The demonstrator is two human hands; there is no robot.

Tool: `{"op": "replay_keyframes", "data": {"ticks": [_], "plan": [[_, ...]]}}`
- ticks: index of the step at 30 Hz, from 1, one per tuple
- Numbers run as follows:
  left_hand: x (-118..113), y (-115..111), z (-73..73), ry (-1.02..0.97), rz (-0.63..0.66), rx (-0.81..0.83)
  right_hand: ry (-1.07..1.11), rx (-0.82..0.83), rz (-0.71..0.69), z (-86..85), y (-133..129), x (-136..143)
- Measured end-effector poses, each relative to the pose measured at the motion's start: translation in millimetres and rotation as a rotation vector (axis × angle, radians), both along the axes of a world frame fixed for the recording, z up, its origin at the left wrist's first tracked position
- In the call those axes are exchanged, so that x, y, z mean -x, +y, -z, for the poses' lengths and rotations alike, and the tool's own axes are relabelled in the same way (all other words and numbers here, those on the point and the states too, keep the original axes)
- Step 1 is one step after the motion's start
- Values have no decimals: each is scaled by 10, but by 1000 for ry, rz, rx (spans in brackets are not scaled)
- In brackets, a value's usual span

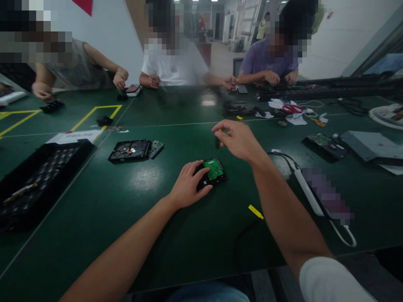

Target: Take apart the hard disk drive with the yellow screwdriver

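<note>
A hard drive [214,168] with a green circuit board on its upper face lies on the green table in front of me. My left hand [192,180] grips its left side, with fingers over the far edge and board and the thumb along the near edge. Above the drive's far right part, my right hand [234,136] pinches a screwdriver [217,141] by the top of its dark handle. The screwdriver points down at the board; its thin tip is hard to make out.
An opened drive [130,151] beside a small circuit board [156,147] lies left. A black tray [47,180] stands farther left. To the right are another drive [325,144], a grey box [374,144], a white power strip [308,191] and cables. Several people work across the table.
</note>
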State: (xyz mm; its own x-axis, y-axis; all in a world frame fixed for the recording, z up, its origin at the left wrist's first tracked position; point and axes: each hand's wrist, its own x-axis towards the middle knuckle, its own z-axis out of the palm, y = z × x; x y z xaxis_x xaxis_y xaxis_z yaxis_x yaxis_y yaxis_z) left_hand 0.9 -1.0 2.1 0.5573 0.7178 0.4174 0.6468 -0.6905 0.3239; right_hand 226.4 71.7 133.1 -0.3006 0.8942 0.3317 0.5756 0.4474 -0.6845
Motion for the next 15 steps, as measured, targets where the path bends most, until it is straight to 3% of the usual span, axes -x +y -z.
{"op": "replay_keyframes", "data": {"ticks": [15], "plan": [[4,3,9,-1,-3,14,52,46,-21,13,8,15]]}}
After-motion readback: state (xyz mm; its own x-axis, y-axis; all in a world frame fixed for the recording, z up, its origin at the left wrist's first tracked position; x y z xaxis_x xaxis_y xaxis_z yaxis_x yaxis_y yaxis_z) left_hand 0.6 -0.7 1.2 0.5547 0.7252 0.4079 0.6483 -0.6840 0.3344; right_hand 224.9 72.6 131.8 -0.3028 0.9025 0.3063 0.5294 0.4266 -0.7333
